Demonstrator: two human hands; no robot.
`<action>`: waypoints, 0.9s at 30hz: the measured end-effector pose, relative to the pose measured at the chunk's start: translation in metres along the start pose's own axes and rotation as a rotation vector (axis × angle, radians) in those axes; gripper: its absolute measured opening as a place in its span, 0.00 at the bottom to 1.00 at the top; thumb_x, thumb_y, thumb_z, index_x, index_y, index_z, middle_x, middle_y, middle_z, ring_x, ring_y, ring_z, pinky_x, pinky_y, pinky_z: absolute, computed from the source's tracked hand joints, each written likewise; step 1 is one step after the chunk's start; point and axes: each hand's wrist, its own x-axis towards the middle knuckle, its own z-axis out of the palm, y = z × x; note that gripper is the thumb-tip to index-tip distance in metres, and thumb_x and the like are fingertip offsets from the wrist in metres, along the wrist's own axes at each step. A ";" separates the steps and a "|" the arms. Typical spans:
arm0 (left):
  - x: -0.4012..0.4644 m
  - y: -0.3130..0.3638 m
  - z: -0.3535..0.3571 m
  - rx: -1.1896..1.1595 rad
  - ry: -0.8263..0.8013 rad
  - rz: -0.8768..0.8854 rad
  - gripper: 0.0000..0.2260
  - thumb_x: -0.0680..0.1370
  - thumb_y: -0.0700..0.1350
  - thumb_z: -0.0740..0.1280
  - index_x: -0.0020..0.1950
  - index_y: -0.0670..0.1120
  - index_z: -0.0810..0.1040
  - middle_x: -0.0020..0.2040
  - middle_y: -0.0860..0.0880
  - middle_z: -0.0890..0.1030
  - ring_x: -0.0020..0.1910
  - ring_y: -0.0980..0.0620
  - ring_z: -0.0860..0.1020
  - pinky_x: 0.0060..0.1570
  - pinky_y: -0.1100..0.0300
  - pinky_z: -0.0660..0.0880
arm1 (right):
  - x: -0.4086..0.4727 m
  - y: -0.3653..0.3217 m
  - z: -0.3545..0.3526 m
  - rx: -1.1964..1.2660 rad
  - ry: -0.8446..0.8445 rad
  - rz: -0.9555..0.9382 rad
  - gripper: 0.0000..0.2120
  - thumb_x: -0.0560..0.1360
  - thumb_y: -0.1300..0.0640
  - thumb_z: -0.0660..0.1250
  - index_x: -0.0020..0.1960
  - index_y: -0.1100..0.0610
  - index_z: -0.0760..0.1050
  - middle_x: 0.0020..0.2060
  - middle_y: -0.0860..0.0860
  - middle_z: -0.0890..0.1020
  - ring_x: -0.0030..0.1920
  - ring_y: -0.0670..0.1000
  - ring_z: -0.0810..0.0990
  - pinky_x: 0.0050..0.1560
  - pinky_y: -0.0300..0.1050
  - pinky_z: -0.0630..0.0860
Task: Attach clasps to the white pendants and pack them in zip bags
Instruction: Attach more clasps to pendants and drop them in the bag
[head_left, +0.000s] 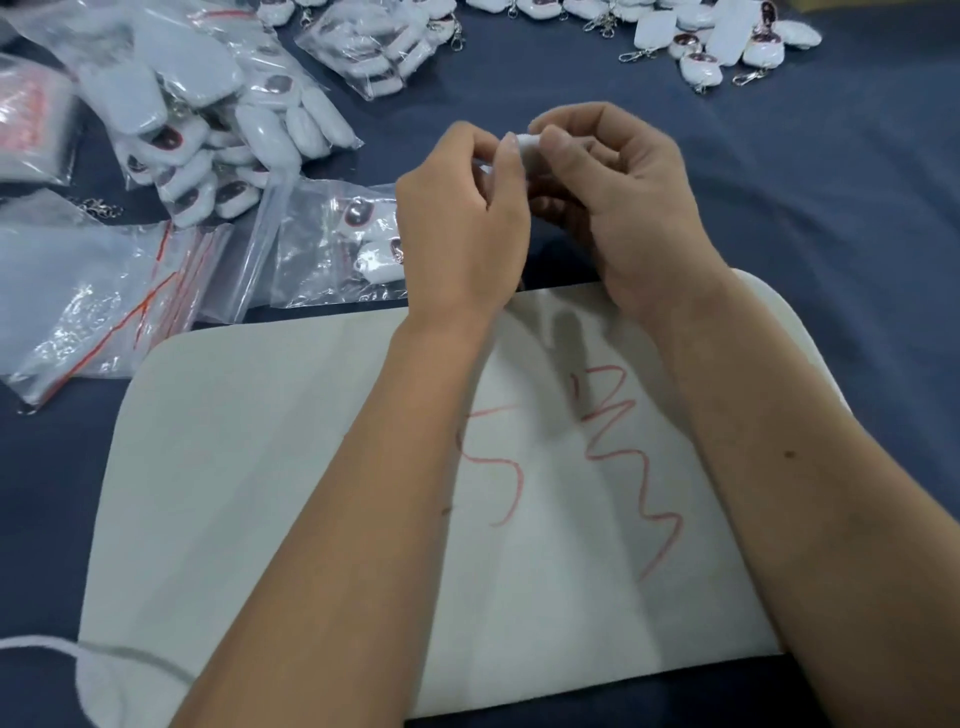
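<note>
Both hands meet above the dark blue cloth, just beyond the white mat. A small white pendant (525, 145) shows between the fingertips. My left hand (462, 218) pinches its left side, and my right hand (618, 208) pinches its right side with thumb and curled fingers. Most of the pendant is hidden by the fingers, and I cannot see a clasp on it. A zip bag (332, 244) holding a few white pendants lies just left of my left hand.
A white mat (260, 467) with red scribbles lies under my forearms. Empty zip bags (104, 301) with red seals lie at left. A big bag of white pendants (208, 130) sits at upper left. Loose pendants with clasps (696, 47) lie along the far edge.
</note>
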 end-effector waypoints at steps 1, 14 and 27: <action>0.001 0.000 0.000 -0.018 -0.007 -0.011 0.11 0.82 0.49 0.66 0.44 0.45 0.81 0.33 0.52 0.82 0.35 0.55 0.79 0.43 0.57 0.76 | -0.002 0.001 -0.001 -0.008 -0.008 -0.029 0.06 0.81 0.60 0.68 0.51 0.62 0.82 0.48 0.63 0.85 0.48 0.58 0.85 0.53 0.53 0.82; 0.009 -0.005 -0.001 -0.154 -0.126 -0.115 0.02 0.75 0.43 0.75 0.46 0.45 0.85 0.38 0.51 0.86 0.39 0.53 0.85 0.47 0.50 0.83 | -0.001 0.012 -0.003 -0.162 0.100 -0.039 0.12 0.75 0.67 0.74 0.57 0.59 0.84 0.46 0.56 0.85 0.46 0.51 0.83 0.53 0.48 0.82; 0.016 -0.012 0.004 -0.192 -0.151 -0.109 0.02 0.77 0.40 0.74 0.49 0.43 0.85 0.40 0.53 0.85 0.39 0.58 0.81 0.46 0.60 0.81 | 0.001 0.010 -0.002 -0.123 0.105 0.024 0.09 0.75 0.69 0.73 0.53 0.62 0.85 0.43 0.54 0.86 0.46 0.54 0.84 0.52 0.52 0.83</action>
